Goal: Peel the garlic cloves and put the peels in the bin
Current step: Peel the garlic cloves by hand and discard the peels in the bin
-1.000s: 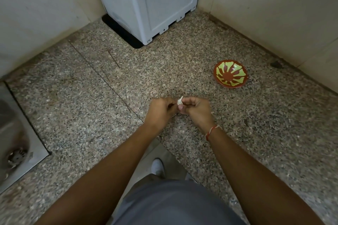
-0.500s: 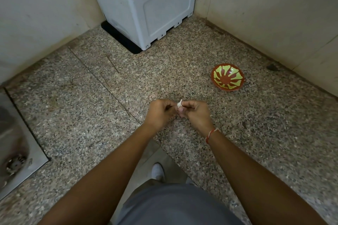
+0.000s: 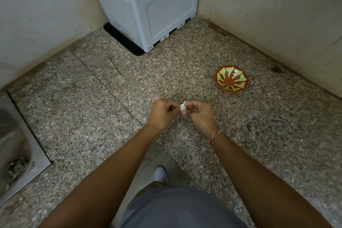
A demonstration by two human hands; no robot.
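Both hands meet above the speckled granite desk (image 3: 92,109), and the garlic clove (image 3: 182,106) sits right between them, a small white piece poking up at the fingertips. The left hand (image 3: 162,114) is curled, its fingertips closed in on the clove from the left side. The right hand (image 3: 199,114) pinches it from the right, thumb pressed against the clove's lower part, a red-and-white thread band (image 3: 215,136) round that wrist. How much skin is on the clove or off it, hard to say; most of it is buried behind the fingers and only the pale tip shows. Well apart to the right, near the wall, rests a red bowl (image 3: 231,79) with a yellow-green pattern. At the back corner stands a grey-white plastic box (image 3: 148,5), its top cut off by the frame. The steel sink (image 3: 16,150) at the left edge is only partly in view.
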